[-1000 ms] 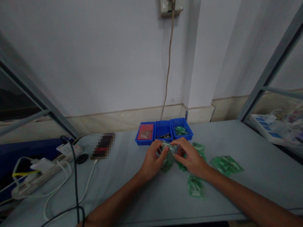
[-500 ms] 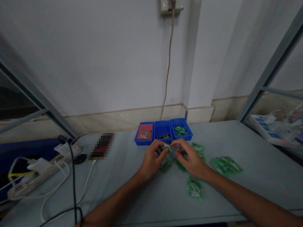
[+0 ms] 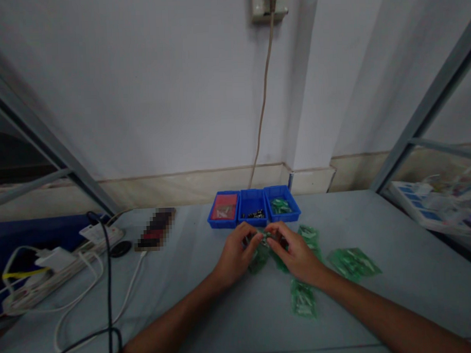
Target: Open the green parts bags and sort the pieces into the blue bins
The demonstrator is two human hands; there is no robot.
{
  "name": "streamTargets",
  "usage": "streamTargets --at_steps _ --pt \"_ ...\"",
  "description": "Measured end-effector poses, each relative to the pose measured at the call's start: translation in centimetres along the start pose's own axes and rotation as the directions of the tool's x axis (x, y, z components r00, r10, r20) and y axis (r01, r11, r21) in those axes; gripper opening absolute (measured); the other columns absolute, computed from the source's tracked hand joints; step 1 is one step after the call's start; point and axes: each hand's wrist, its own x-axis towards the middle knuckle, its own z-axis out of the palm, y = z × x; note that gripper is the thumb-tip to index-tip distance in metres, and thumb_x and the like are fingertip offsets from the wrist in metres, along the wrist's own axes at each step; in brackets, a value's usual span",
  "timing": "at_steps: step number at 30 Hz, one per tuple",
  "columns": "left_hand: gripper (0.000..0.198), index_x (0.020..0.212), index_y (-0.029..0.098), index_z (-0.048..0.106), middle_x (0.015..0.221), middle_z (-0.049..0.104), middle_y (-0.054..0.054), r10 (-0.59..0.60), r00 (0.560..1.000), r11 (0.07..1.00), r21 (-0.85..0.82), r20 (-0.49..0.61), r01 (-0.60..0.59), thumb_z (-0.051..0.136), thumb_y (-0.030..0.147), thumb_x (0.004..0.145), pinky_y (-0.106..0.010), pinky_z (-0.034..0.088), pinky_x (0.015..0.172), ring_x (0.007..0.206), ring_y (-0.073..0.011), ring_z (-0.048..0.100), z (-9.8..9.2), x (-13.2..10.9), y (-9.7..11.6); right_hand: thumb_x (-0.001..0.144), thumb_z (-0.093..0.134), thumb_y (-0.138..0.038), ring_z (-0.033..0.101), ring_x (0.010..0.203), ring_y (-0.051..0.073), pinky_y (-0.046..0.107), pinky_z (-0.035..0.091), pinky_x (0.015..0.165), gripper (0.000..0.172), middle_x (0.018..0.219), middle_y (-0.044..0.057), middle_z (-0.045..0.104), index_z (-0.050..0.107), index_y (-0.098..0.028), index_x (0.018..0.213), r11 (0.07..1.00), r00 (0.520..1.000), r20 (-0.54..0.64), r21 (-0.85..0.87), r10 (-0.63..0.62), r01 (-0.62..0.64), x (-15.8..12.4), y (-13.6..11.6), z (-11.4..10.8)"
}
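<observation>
My left hand (image 3: pixel 235 252) and my right hand (image 3: pixel 295 252) meet over the table, just in front of the blue bins. Both are closed in a pinch on a small green plastic bag (image 3: pixel 265 238), mostly covered by the fingers. Under and around the hands lie more green bags, one below the left fingers (image 3: pixel 258 261). Another bag (image 3: pixel 309 235) sits behind my right hand, and one (image 3: pixel 303 298) lies nearer me below the right wrist.
A left blue bin (image 3: pixel 211 217) holds red and clear packets, a middle bin (image 3: pixel 253 198) small dark and shiny parts, a right bin (image 3: pixel 295 211) green bags. Green bags (image 3: pixel 353 263) lie to the right. At left are a pixelated phone-like object (image 3: pixel 156 229), cables and a power strip (image 3: pixel 42 286).
Both hands have come closer together and slightly lower, with fingertips now nearly touching around the small bag. The view has shifted slightly.
</observation>
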Motion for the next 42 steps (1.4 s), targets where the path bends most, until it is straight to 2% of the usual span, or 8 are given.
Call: streamTargets --at_steps 6,10,14,20,24,33,38,42 --pt "0.033 0.082 0.018 0.058 0.085 0.055 -0.001 0.035 0.999 0.999 -0.018 0.003 -0.035 0.052 0.037 0.108 -0.028 0.043 0.076 0.081 -0.0160 0.053 -0.1 0.1 0.3 0.105 0.057 -0.034 0.060 0.079 0.018 0.030 0.047 0.073 0.017 0.095 0.002 0.066 0.063 -0.024 0.118 1.000 1.000 0.009 0.006 0.011 -0.011 0.0 0.2 0.1" --pt "0.032 0.082 0.018 0.057 0.083 0.055 0.000 -0.007 1.000 0.999 -0.040 -0.005 0.007 0.053 0.037 0.108 -0.027 0.042 0.073 0.078 -0.0153 0.052 0.1 0.0 0.0 0.105 0.058 -0.035 0.061 0.079 0.018 0.031 0.047 0.073 0.017 0.094 0.001 0.066 0.064 -0.025 0.116 1.000 1.000 0.018 0.000 0.010 -0.010 0.0 0.4 0.1" --pt "0.026 0.088 0.019 0.061 0.083 0.057 0.000 -0.067 0.998 0.996 -0.051 -0.010 0.067 0.058 0.038 0.105 -0.026 0.042 0.070 0.075 -0.0148 0.052 0.1 -0.1 -0.1 0.106 0.056 -0.035 0.062 0.083 0.020 0.032 0.047 0.076 0.016 0.095 0.002 0.067 0.064 -0.025 0.114 1.000 1.000 0.006 -0.008 0.006 -0.006 0.1 0.7 0.0" --pt "0.020 0.094 0.018 0.066 0.086 0.062 -0.002 -0.046 0.999 0.999 -0.019 -0.025 0.046 0.065 0.036 0.101 -0.027 0.044 0.072 0.077 -0.0157 0.055 -0.1 0.0 0.2 0.106 0.055 -0.037 0.063 0.088 0.021 0.033 0.048 0.078 0.017 0.100 0.003 0.068 0.065 -0.024 0.112 1.000 1.000 -0.017 0.018 0.013 -0.013 0.2 0.9 -0.1" --pt "0.017 0.106 0.019 0.070 0.092 0.065 -0.003 -0.042 0.999 0.999 0.005 0.008 0.042 0.065 0.035 0.102 -0.028 0.045 0.074 0.081 -0.0168 0.058 0.0 0.1 -0.2 0.106 0.055 -0.037 0.062 0.085 0.020 0.033 0.048 0.077 0.017 0.098 0.003 0.068 0.065 -0.024 0.111 1.000 0.999 -0.028 0.025 0.016 -0.015 0.3 0.6 -0.1" --pt "0.022 0.097 0.018 0.067 0.087 0.065 -0.002 -0.029 1.000 1.000 0.003 -0.006 0.029 0.057 0.036 0.106 -0.027 0.045 0.073 0.077 -0.0162 0.058 -0.1 -0.1 0.1 0.104 0.059 -0.039 0.059 0.077 0.019 0.031 0.047 0.069 0.018 0.092 0.002 0.065 0.065 -0.024 0.112 1.000 1.000 -0.020 -0.019 0.008 -0.009 0.4 0.9 -0.1" --pt "0.024 0.098 0.019 0.068 0.090 0.067 -0.002 0.004 1.000 1.000 -0.020 -0.004 -0.004 0.056 0.039 0.106 -0.028 0.046 0.077 0.081 -0.0170 0.059 -0.5 -0.2 0.6 0.105 0.057 -0.036 0.058 0.078 0.019 0.031 0.045 0.071 0.017 0.085 0.001 0.061 0.064 -0.023 0.097 0.998 1.000 0.013 -0.058 -0.019 0.020 0.6 0.5 -0.2" --pt "0.027 0.093 0.019 0.066 0.087 0.065 -0.002 -0.004 1.000 1.000 -0.026 0.004 0.004 0.056 0.040 0.107 -0.028 0.045 0.077 0.081 -0.0171 0.058 -0.5 -0.2 0.5 0.105 0.057 -0.036 0.057 0.078 0.019 0.030 0.044 0.071 0.017 0.085 0.000 0.060 0.062 -0.023 0.094 0.998 1.000 0.000 -0.051 -0.024 0.024 0.6 0.5 -0.3"
